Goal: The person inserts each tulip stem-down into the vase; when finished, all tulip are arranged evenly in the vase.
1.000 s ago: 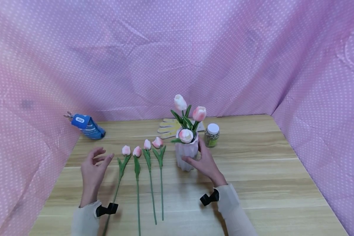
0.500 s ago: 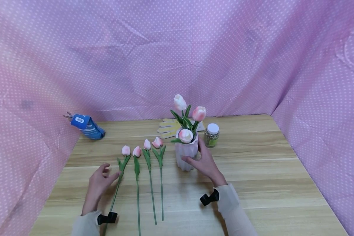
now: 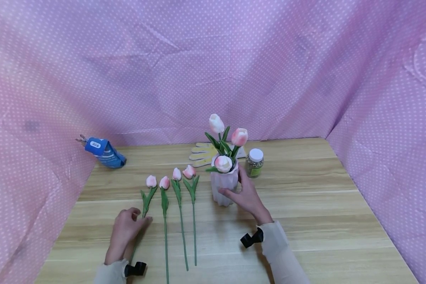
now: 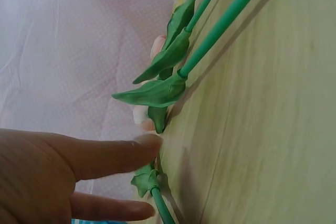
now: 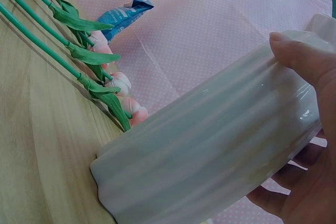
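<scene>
My left hand (image 3: 127, 227) is low over the stem of the leftmost pink-and-white tulip (image 3: 151, 181), which lies on the table. In the left wrist view its thumb (image 4: 115, 157) and a finger stand apart, with the tulip's stem (image 4: 163, 207) showing between and beyond them. My right hand (image 3: 246, 196) holds the white fluted vase (image 3: 223, 187) from its right side, thumb at the front and fingers behind, as the right wrist view shows. Upright in the vase are three tulips (image 3: 239, 137) with green leaves. Three more tulips (image 3: 165, 182) lie side by side, right of the leftmost one.
A yellow and white glove (image 3: 200, 154) lies behind the vase. Beside it stands a white-lidded jar (image 3: 255, 163) of small grains. At the back left leans a blue packet (image 3: 106, 152) with metal tips sticking out. Pink dotted cloth (image 3: 213, 71) hangs around the wooden table.
My left hand has come down and toward me, from left of the tulip heads to the leftmost tulip's stem. The right hand and vase have stayed in place.
</scene>
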